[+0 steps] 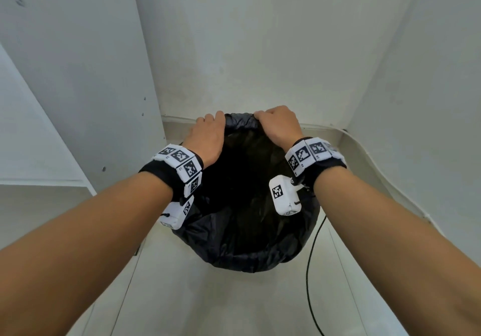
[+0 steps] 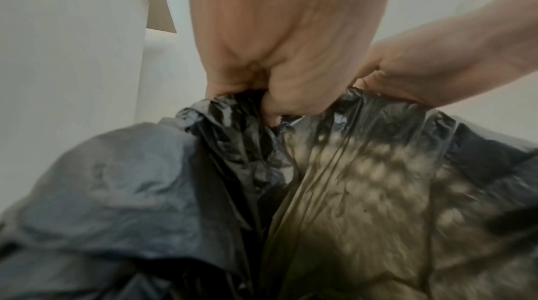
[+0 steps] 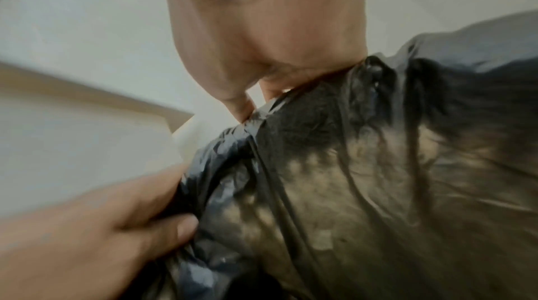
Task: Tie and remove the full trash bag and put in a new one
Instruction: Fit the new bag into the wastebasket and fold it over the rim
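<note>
A black trash bag [image 1: 244,242] lines a round bin on the floor, its mouth open and its edge folded over the rim. My left hand [image 1: 208,133] grips the bag's far edge at the left, fingers curled into the gathered plastic [image 2: 232,109]. My right hand [image 1: 278,123] pinches the same far edge just to the right [image 3: 267,107]. The two hands sit close together at the back of the bin. The thin plastic shows a mesh pattern through it in both wrist views [image 2: 364,167]. What lies inside the bag is too dark to tell.
White walls [image 1: 260,36] close in on the corner behind and beside the bin. A black cable [image 1: 311,270] runs along the floor on the right. A white panel edge [image 1: 78,179] juts out at the left. Pale floor [image 1: 208,304] stretches in front.
</note>
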A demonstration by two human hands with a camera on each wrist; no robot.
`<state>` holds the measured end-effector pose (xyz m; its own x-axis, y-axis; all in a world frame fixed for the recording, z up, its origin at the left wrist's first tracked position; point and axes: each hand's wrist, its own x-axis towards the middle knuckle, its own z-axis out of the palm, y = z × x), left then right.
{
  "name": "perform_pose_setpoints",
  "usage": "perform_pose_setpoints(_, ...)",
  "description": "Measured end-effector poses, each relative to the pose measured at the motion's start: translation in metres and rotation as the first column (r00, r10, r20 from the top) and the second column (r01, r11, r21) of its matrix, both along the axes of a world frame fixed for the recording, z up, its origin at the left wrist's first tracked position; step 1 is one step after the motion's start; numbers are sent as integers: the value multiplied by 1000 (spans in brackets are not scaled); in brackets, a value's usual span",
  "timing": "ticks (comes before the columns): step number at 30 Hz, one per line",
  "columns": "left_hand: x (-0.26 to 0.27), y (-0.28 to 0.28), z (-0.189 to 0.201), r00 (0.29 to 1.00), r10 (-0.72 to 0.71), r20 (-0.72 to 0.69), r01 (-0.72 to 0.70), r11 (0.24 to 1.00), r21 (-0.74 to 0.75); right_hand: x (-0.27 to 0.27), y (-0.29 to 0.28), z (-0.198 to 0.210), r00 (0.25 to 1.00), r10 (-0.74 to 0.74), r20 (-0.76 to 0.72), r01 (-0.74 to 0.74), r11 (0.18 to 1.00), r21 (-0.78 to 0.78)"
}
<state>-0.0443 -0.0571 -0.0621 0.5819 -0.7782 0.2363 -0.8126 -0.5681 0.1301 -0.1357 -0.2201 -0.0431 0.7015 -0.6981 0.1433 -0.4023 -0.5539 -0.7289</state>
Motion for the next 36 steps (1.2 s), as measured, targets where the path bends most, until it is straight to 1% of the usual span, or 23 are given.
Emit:
perform_pose_setpoints(2, 1, 1, -2, 1000, -14, 4, 14, 1000, 4, 2, -2, 3, 1000, 8, -9, -7, 998, 64)
perform_pose_setpoints(3, 3, 2, -3, 1000, -21, 5, 21, 1000, -2, 3, -2, 3, 1000, 8, 12, -9, 996, 84)
perform_pose_setpoints(6, 7, 5, -9, 998, -63, 14, 63, 997, -43, 7, -7, -6, 990, -80, 119, 66, 990, 121)
perform_pose_setpoints(9, 8, 6, -9, 994, -111, 19, 112, 993, -48, 7, -10, -10, 982, -131, 134, 110, 982, 154)
perform_pose_setpoints(11, 6, 4, -8, 995, -101, 6, 101, 994, -39, 5, -12, -9, 984, -149, 99, 138, 985, 106)
perform_pose_setpoints(13, 3, 2, -8, 997, -73, 4, 73, 994, -76, 2, -11, -8, 987, -153, 54, 151, 988, 44)
perform_pose_setpoints(17, 2, -4, -13, 1000, -4, 17, 6, 994, -107, 3, -7, -10, 986, -169, -7, 169, 986, -8)
perform_pose_setpoints(19, 3, -4, -9, 999, 41, -22, -43, 996, -79, 4, -2, -12, 983, -184, -10, 183, 982, -36)
perform_pose_setpoints(20, 4, -4, -7, 997, 72, -22, -73, 996, -45, 5, 0, -12, 983, -181, -11, 180, 982, -56)
perform_pose_setpoints(21, 5, -4, -4, 996, 87, 17, -87, 996, -21, 5, 3, -12, 985, -173, -13, 172, 982, -79)
perform_pose_setpoints(22, 4, -5, -3, 994, 64, 87, -63, 998, -17, 6, 6, -12, 986, -165, -17, 163, 981, -102)
perform_pose_setpoints(23, 2, -7, -3, 987, -6, 162, 10, 1000, -24, 7, 8, -11, 987, -162, -19, 159, 980, -123)
perform_pose_setpoints(24, -1, -11, -4, 969, -106, 223, 113, 993, -17, 8, 9, -11, 987, -160, -15, 156, 977, -142)
perform_pose_setpoints(25, -5, -16, -7, 947, -189, 261, 195, 981, 4, 9, 9, -10, 987, -158, -4, 155, 976, -152)
perform_pose_setpoints(26, -8, -21, -10, 938, -219, 267, 223, 975, 17, 10, 8, -9, 989, -149, 11, 149, 977, -151)
perform_pose_setpoints(28, -11, -30, -12, 962, -146, 233, 156, 988, -24, 9, 6, -5, 994, -96, 54, 101, 990, -95)
perform_pose_setpoints(29, -10, -32, -12, 970, -105, 219, 118, 992, -45, 8, 3, -3, 995, -69, 74, 73, 997, -40)
perform_pose_setpoints(31, -4, -33, -13, 972, -71, 222, 86, 995, -56, 2, -4, 3, 993, -38, 107, 25, 992, 127)
perform_pose_setpoints(32, 1, -32, -14, 973, -64, 221, 79, 995, -58, -3, -9, 6, 993, -30, 116, 4, 976, 220)
perform_pose_setpoints(34, 10, -28, -14, 977, -46, 207, 58, 997, -49, -17, -17, 9, 998, 18, 53, -34, 943, 331)
perform_pose_setpoints(36, 16, -25, -13, 983, -22, 183, 28, 999, -30, -34, -25, 7, 992, 104, -69, -70, 921, 384)
